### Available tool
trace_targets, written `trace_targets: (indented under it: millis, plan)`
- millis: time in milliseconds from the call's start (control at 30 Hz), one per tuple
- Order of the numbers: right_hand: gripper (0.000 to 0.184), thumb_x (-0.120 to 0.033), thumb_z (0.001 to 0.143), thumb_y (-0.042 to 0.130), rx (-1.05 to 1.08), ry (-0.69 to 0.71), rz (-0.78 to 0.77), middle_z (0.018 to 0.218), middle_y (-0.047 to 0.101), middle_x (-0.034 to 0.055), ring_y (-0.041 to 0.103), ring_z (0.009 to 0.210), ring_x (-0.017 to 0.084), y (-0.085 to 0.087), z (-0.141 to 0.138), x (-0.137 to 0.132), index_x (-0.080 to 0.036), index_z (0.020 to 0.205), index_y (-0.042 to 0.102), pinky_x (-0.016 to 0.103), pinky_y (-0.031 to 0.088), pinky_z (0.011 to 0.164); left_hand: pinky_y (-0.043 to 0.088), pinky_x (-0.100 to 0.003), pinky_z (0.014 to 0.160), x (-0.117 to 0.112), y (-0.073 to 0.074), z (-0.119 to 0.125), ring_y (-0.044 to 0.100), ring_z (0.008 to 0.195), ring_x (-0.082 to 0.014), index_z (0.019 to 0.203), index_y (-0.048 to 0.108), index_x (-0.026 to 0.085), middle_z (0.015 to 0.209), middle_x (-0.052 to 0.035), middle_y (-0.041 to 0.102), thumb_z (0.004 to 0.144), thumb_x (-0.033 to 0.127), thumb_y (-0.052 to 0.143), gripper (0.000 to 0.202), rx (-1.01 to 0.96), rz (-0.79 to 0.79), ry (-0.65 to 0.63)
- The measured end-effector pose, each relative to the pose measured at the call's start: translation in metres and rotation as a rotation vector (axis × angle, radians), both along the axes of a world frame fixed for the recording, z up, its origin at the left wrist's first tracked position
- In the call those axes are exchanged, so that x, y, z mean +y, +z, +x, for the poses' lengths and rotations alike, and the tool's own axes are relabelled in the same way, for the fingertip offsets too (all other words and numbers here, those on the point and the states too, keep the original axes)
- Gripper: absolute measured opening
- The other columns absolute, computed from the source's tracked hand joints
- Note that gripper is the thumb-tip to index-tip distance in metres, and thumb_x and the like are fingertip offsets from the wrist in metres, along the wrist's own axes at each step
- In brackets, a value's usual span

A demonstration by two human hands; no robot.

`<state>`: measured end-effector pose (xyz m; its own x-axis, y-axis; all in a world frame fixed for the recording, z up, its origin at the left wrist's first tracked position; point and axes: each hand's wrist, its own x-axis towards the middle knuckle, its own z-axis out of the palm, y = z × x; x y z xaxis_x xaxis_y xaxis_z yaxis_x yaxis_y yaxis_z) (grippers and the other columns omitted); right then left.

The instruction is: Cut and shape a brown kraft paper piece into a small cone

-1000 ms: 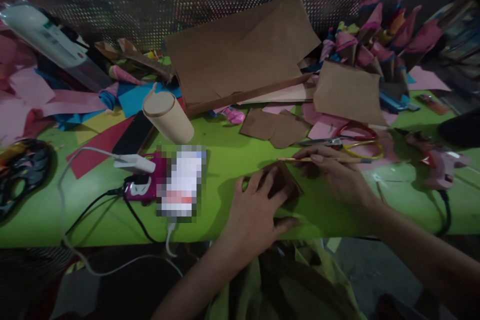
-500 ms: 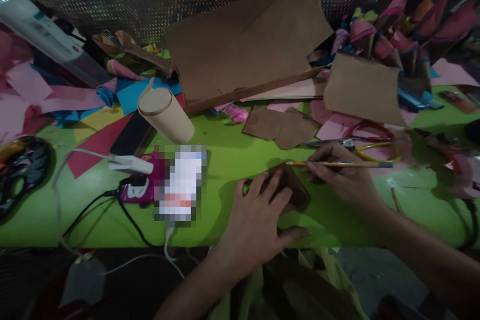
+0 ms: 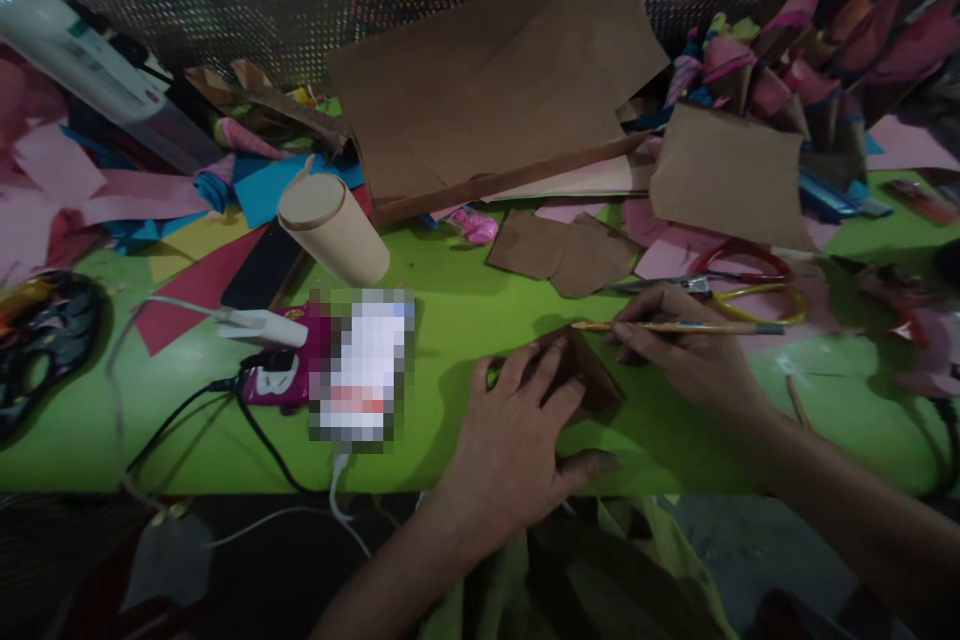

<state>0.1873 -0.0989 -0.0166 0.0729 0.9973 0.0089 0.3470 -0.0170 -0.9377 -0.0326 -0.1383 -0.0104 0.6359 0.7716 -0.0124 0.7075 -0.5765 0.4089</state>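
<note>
My left hand (image 3: 517, 420) lies with fingers spread on a small piece of brown paper (image 3: 600, 382), partly covering it. In my right hand (image 3: 667, 345) a pencil (image 3: 720, 328) is gripped between thumb and fingers, held nearly level. Its pale tip points left, at the far edge of the brown paper; whether it touches cannot be made out. Just beyond the right hand lie scissors (image 3: 754, 292) with red and yellow handles, on pink paper. More cut brown paper (image 3: 566, 252) rests behind both hands.
A pixelated phone (image 3: 364, 365) with a cable lies left of my hands, beside a purple power strip (image 3: 289, 380). A roll of tan paper (image 3: 334, 230) stands behind it. Large brown sheets (image 3: 495, 90) lean at the back. Pink paper cones (image 3: 795, 70) fill the far right.
Both hands and the pencil hold nearly the same positions. Only a very slight shift of the whole view shows.
</note>
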Motion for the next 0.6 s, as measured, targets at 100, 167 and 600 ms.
trace_targets:
  millis: [100, 167, 600]
  plan:
    - [0.028, -0.046, 0.081, 0.076, 0.012, 0.007, -0.010, 0.064, 0.069, -0.0007, 0.064, 0.052, 0.015, 0.0010, -0.0014, 0.0004, -0.024, 0.076, 0.059, 0.026, 0.052, 0.049, 0.038, -0.063, 0.109, 0.0003, -0.0003, -0.0001, 0.041, 0.141, -0.0356, 0.135, 0.059, 0.027, 0.160, -0.0101, 0.047, 0.095, 0.068, 0.049, 0.058, -0.009, -0.010, 0.003]
    - [0.028, -0.045, 0.080, 0.076, 0.022, 0.003, -0.012, 0.064, 0.069, -0.0007, 0.064, 0.052, 0.015, 0.0020, -0.0020, 0.0007, -0.024, 0.076, 0.059, 0.026, 0.053, 0.049, 0.038, -0.063, 0.109, 0.0004, 0.0001, -0.0001, 0.042, 0.141, -0.0354, 0.134, 0.059, 0.027, 0.159, -0.0100, 0.048, 0.095, 0.068, 0.049, 0.058, -0.011, -0.017, 0.004]
    - [0.037, -0.055, 0.076, 0.079, 0.037, -0.004, -0.003, 0.063, 0.066, -0.0021, 0.063, 0.050, 0.013, 0.0015, -0.0026, 0.0023, -0.023, 0.073, 0.060, 0.023, 0.052, 0.047, 0.037, -0.064, 0.110, 0.0002, 0.0008, -0.0003, 0.041, 0.141, -0.0359, 0.136, 0.058, 0.027, 0.159, -0.0098, 0.048, 0.095, 0.063, 0.054, 0.054, -0.008, -0.027, 0.008]
